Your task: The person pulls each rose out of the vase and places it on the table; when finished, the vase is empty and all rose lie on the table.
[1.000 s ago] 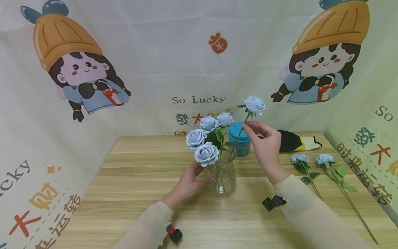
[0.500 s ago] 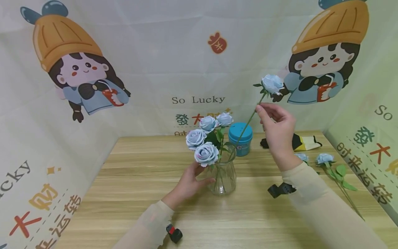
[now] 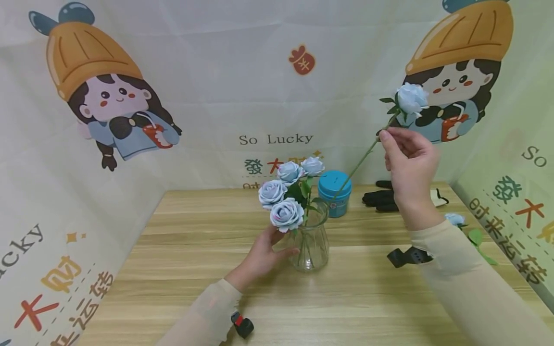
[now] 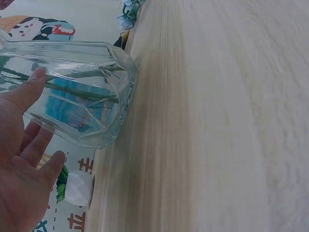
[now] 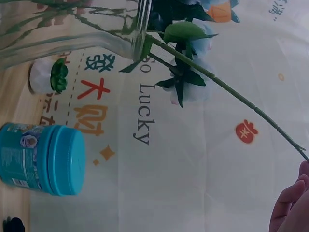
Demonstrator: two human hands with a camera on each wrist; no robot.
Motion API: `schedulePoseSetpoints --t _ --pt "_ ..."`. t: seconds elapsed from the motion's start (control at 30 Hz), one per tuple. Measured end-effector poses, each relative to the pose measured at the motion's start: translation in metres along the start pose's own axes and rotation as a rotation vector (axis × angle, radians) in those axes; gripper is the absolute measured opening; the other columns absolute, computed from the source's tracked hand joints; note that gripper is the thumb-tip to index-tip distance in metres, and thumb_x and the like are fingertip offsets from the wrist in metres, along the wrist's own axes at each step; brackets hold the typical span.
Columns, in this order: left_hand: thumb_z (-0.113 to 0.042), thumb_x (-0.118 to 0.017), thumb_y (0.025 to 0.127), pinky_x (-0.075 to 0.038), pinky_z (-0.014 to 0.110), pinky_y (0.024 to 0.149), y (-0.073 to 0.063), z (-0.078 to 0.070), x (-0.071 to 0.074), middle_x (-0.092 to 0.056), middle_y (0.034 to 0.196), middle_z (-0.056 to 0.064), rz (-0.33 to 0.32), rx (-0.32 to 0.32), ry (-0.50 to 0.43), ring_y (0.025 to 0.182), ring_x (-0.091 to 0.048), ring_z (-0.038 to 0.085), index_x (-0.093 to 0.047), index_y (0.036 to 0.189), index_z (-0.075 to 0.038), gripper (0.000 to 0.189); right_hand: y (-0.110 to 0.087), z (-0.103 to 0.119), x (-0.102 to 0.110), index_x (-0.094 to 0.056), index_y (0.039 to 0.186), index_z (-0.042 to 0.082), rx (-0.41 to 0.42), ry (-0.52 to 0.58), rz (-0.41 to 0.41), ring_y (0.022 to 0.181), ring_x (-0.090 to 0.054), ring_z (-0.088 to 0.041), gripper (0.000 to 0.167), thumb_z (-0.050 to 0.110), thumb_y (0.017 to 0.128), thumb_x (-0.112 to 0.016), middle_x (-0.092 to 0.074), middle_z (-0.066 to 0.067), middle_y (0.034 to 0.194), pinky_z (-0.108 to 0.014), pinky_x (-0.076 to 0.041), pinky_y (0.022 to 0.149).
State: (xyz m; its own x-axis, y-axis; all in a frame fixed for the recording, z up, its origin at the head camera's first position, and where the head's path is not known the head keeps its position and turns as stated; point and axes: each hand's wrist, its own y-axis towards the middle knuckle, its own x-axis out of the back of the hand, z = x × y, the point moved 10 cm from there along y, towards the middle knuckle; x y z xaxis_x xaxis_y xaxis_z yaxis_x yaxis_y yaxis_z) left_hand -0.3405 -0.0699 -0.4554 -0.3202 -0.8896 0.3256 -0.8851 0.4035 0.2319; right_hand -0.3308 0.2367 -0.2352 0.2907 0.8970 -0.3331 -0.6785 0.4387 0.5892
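Pinching the stem of one rose (image 3: 412, 100) just below its bloom, the right hand (image 3: 414, 166) is raising it well above the table (image 3: 195, 230), up and to the right of the vase (image 3: 322, 251). The stem is slanting down to the vase mouth; whether its foot is sitting inside or just clearing the rim, the views are not showing. The left hand (image 3: 265, 257) is steadying the vase from the left, thumb against the near side of the glass, some fingers reaching behind. Four roses (image 3: 286, 214) are leaning left in the vase, and the tub (image 3: 335, 186) is standing just behind it. Another rose is lying on the table, partly hidden by the right sleeve (image 3: 450, 257).

The step in hand seems to be taking this one stem out, judging by how high it is reaching. The next move is probably calling for a firm left hold, the foot clearing the rim without snagging the leaves, then a swing clear of the blooms.
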Motion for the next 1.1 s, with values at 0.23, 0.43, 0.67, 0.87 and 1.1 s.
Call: schedulePoseSetpoints --t 0.23,0.43,0.67,0.87,1.1 --pt "-0.005 -0.081 0.088 -0.043 0.042 0.12 0.0 -0.001 0.0 -0.049 0.156 0.017 0.001 -0.006 0.005 0.145 -0.049 0.035 -0.042 0.152 -0.001 0.075 0.001 0.006 0.018 -0.077 0.098 -0.003 -0.003 0.029 -0.027 0.049 -0.045 -0.013 0.017 0.01 0.089 -0.082 -0.076 -0.003 0.08 -0.017 -0.037 0.042" --pt "-0.005 -0.081 0.088 -0.042 0.045 0.12 0.0 -0.001 0.0 -0.048 0.157 0.018 0.002 -0.007 0.002 0.145 -0.048 0.035 -0.041 0.152 -0.002 0.076 -0.009 0.001 0.035 -0.079 0.101 0.001 -0.002 -0.269 0.024 0.058 -0.053 -0.008 0.016 0.014 0.092 -0.079 -0.074 0.009 0.08 -0.014 -0.043 0.048" --pt "-0.006 -0.081 0.089 -0.043 0.045 0.12 0.001 -0.003 0.0 -0.048 0.156 0.019 0.002 -0.021 0.017 0.144 -0.049 0.036 -0.041 0.152 0.0 0.075 -0.02 -0.017 0.054 -0.08 0.106 0.004 -0.055 -0.605 0.111 0.075 -0.061 -0.001 0.023 0.024 0.094 -0.077 -0.069 0.028 0.084 -0.011 -0.047 0.057" --pt "-0.006 -0.08 0.089 -0.044 0.043 0.119 0.0 -0.003 0.001 -0.048 0.156 0.019 0.007 -0.016 0.018 0.145 -0.048 0.037 -0.041 0.152 0.0 0.075 -0.033 -0.034 0.067 -0.08 0.102 0.007 -0.075 -0.733 0.223 0.07 -0.057 0.0 0.022 0.027 0.094 -0.077 -0.064 0.031 0.078 -0.011 -0.045 0.059" --pt "-0.005 -0.081 0.088 -0.044 0.043 0.119 -0.001 -0.001 0.0 -0.049 0.155 0.019 0.002 -0.005 0.014 0.144 -0.05 0.036 -0.042 0.151 0.0 0.074 -0.052 -0.06 0.084 -0.081 0.097 0.01 -0.103 -0.885 0.373 0.066 -0.057 0.002 0.02 0.029 0.095 -0.077 -0.072 0.014 0.076 -0.017 -0.045 0.053"
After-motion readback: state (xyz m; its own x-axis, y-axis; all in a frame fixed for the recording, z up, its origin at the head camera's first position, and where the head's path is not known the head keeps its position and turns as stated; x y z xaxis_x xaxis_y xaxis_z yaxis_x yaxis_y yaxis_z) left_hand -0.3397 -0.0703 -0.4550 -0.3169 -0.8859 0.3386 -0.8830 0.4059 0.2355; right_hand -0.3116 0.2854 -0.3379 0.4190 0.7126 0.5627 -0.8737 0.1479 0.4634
